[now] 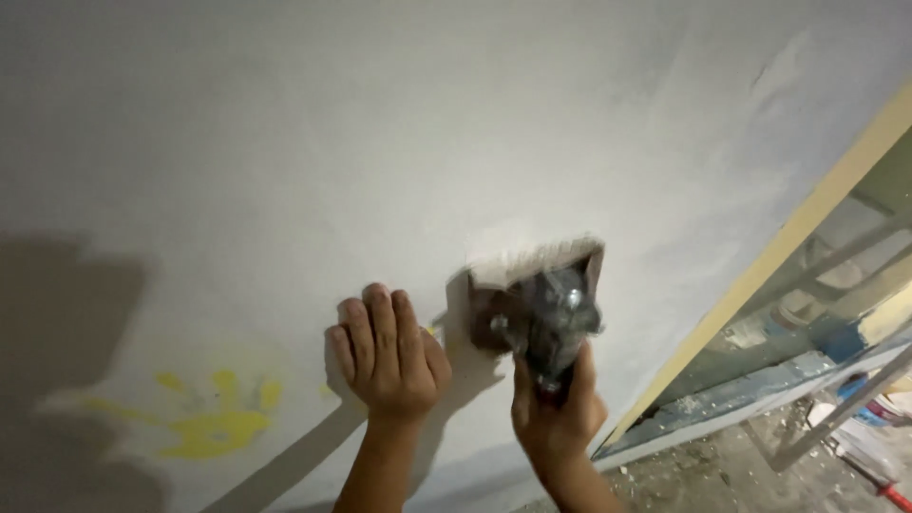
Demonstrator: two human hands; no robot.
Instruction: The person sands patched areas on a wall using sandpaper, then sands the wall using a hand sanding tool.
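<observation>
One blurred, dust-caked sanding block (537, 304)

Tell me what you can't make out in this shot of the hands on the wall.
- Head view: tool in the right hand is motion-blurred; its kind is unclear.
- Left hand lies flat on the wall, hiding whatever is under the palm.
- Debris on the floor at lower right is too small, and cut off by the frame edge.

White wall (380, 123) bears a yellow handprint (214, 423) and both hands (388, 356)

white plastered wall (380, 123) with yellow handprint stain (214, 423), brown-and-grey sanding tool (537, 304), pale yellow frame edge (760, 271)
</observation>
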